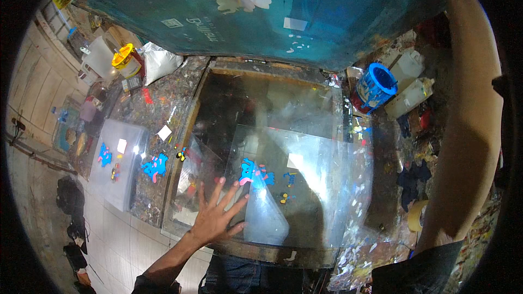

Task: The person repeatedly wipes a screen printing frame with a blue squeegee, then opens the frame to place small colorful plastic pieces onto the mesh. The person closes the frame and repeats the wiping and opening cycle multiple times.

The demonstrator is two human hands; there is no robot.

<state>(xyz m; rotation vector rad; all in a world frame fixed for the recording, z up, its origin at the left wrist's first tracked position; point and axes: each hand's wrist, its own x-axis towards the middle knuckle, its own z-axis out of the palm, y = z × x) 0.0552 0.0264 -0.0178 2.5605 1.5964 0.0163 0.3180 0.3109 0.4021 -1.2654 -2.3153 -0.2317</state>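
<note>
My left hand [220, 210] lies with fingers spread on a clear sheet [327, 196] over the glass top in a wooden frame [193, 100]. Beside its fingertips are blue-and-pink cartoon cut-outs [248, 170], small yellow-and-black pieces [284, 197] and a pale square [295, 160]. My right forearm [469, 130] stretches upward along the right edge; its hand is out of view. Above the glass stands a raised teal screen-printing frame [348, 5] with white shapes.
More cut-outs [154, 166] and a translucent board [114, 185] lie left on the paint-spattered bench. A yellow tub [129, 62], white bag [160, 62] and jugs stand back left. A blue bucket [375, 87], pale containers [408, 98] and tape roll [415, 216] are on the right.
</note>
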